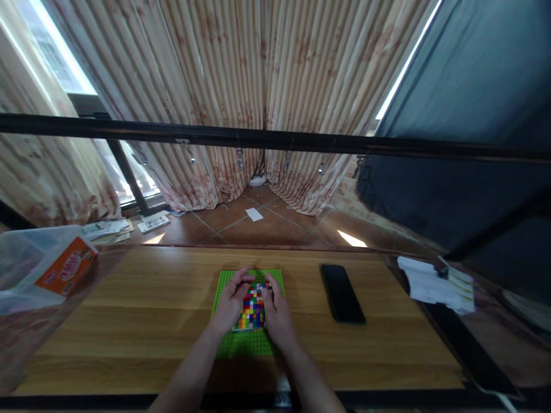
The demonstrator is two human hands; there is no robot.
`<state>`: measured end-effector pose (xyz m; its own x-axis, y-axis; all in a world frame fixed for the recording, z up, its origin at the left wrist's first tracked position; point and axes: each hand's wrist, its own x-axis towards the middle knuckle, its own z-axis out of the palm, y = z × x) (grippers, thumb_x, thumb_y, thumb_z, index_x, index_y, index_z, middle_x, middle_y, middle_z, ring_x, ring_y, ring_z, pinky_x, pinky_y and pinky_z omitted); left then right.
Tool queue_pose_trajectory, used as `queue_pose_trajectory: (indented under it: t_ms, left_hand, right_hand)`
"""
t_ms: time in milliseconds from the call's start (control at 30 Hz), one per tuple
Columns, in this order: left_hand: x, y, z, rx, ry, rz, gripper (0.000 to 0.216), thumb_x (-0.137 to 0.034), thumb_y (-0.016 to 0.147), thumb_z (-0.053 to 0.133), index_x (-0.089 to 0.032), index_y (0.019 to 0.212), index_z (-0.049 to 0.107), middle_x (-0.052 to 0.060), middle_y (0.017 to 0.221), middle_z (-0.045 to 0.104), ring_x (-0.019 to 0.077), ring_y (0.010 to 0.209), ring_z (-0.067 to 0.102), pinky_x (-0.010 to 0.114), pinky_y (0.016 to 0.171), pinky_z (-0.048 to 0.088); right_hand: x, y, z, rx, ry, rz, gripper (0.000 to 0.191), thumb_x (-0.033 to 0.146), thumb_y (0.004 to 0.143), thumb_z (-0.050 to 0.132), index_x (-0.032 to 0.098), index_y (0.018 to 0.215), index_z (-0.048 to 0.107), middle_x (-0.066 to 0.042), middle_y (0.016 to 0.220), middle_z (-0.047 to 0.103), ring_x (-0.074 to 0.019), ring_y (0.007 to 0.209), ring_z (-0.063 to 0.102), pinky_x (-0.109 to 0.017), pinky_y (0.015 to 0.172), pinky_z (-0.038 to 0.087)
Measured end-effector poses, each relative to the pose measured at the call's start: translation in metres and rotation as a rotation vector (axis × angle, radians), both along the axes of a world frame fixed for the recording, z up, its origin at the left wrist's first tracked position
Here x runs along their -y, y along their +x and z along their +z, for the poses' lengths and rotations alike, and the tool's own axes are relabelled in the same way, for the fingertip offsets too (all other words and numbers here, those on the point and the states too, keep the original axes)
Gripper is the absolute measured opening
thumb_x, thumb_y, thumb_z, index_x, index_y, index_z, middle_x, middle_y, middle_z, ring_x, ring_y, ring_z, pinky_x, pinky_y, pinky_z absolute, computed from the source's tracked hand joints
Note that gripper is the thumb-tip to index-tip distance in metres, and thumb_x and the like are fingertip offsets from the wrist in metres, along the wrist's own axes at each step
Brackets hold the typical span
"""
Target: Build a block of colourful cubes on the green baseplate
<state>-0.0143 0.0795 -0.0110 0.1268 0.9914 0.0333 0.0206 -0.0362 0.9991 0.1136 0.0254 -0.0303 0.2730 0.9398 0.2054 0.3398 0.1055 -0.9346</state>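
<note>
A bright green studded baseplate (245, 347) lies on the wooden table. On it sits a multicoloured block of small toy bricks (253, 310), set in close rows. My left hand (229, 305) is curled along the block's left side, its thumb reaching over the bricks and its fingers bent near the far left corner. From the right, my right hand (276, 310) presses against the block, thumb on the bricks and fingers curved at the far right corner. Both hands look closed on the block's edges. Whether a loose brick is between the fingers is too small to make out.
A black phone (343, 293) lies right of the baseplate on the wooden table (159, 321). At left stands a clear plastic bag or bin (26, 258) with an orange packet (69, 267). White papers (437, 282) lie at right. A black bar (241, 137) crosses ahead, before curtains.
</note>
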Motion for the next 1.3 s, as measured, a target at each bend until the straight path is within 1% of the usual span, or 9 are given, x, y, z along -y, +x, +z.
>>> queue_pose_trajectory:
  t_ms: [133,233,333,433,567,667,867,1000,1300]
  left_hand:
    - [-0.007,-0.007,0.004,-0.092,0.032,0.005,0.038,-0.033,0.075,0.06,-0.019,0.109,0.067,0.006,0.098,0.074,0.0235,0.099,0.066,0.043,0.098,0.047]
    - [-0.009,-0.014,0.014,-0.193,0.087,0.021,0.042,-0.041,0.076,0.061,-0.017,0.111,0.066,0.01,0.104,0.073,0.0261,0.103,0.066,0.045,0.098,0.049]
    - [-0.001,-0.011,0.031,-0.418,0.283,0.138,0.049,-0.047,0.083,0.054,-0.017,0.121,0.061,0.014,0.121,0.067,0.0283,0.115,0.061,0.049,0.105,0.043]
    - [0.012,0.008,0.041,-0.696,0.51,0.113,0.051,-0.047,0.09,0.046,-0.018,0.131,0.055,0.016,0.134,0.059,0.031,0.126,0.053,0.054,0.109,0.037]
    - [0.025,0.04,0.032,-1.004,0.542,0.029,0.057,-0.05,0.093,0.041,-0.018,0.14,0.049,0.019,0.151,0.043,0.0362,0.142,0.035,0.067,0.113,0.017]
    - [0.027,0.05,0.023,-1.1,0.495,-0.034,0.062,-0.056,0.092,0.039,-0.017,0.14,0.05,0.021,0.153,0.04,0.0387,0.143,0.031,0.071,0.111,0.013]
    - [0.023,0.043,0.021,-1.118,0.463,-0.1,0.055,-0.04,0.095,0.037,-0.018,0.145,0.045,0.02,0.154,0.037,0.0396,0.144,0.03,0.072,0.109,0.016]
    - [0.022,0.04,0.01,-1.032,0.451,-0.107,0.053,-0.033,0.094,0.041,-0.024,0.147,0.043,0.015,0.155,0.037,0.0362,0.146,0.027,0.069,0.113,0.014]
    - [0.026,0.04,0.002,-0.833,0.432,-0.07,0.051,-0.04,0.097,0.037,-0.03,0.146,0.043,0.012,0.147,0.05,0.0341,0.145,0.031,0.066,0.116,0.009]
  right_hand:
    - [0.015,0.032,0.016,0.1,0.102,-0.102,0.046,0.042,0.097,0.043,0.02,0.137,0.051,-0.012,0.137,0.057,-0.0243,0.128,0.052,-0.044,0.108,0.042]
    - [0.02,0.069,0.025,0.194,0.158,-0.342,0.04,0.042,0.095,0.046,0.018,0.125,0.059,-0.014,0.124,0.063,-0.027,0.118,0.057,-0.048,0.103,0.044]
    - [0.022,0.1,0.026,0.292,0.143,-0.564,0.039,0.042,0.092,0.048,0.017,0.12,0.06,-0.016,0.119,0.063,-0.0305,0.113,0.056,-0.052,0.1,0.044]
    - [0.025,0.111,0.022,0.359,0.144,-0.635,0.039,0.039,0.091,0.05,0.016,0.12,0.06,-0.017,0.119,0.062,-0.0323,0.113,0.055,-0.054,0.1,0.042]
    - [0.028,0.101,0.019,0.377,0.154,-0.553,0.036,0.038,0.092,0.048,0.018,0.119,0.061,-0.016,0.12,0.061,-0.0313,0.115,0.054,-0.054,0.101,0.042]
    - [0.03,0.081,0.022,0.331,0.158,-0.435,0.035,0.038,0.095,0.045,0.02,0.121,0.06,-0.015,0.122,0.062,-0.0291,0.118,0.054,-0.052,0.102,0.044]
    - [0.039,0.029,0.04,0.232,0.175,-0.058,0.042,0.036,0.097,0.046,0.023,0.136,0.052,-0.011,0.14,0.055,-0.0246,0.131,0.049,-0.046,0.108,0.043]
    - [0.043,0.006,0.044,0.36,0.165,0.171,0.049,0.037,0.096,0.048,0.027,0.144,0.045,-0.006,0.15,0.046,-0.0258,0.142,0.036,-0.054,0.118,0.025]
    - [0.034,-0.004,0.038,0.422,0.108,0.148,0.042,0.033,0.098,0.043,0.028,0.139,0.053,-0.005,0.146,0.052,-0.0255,0.14,0.04,-0.054,0.119,0.018]
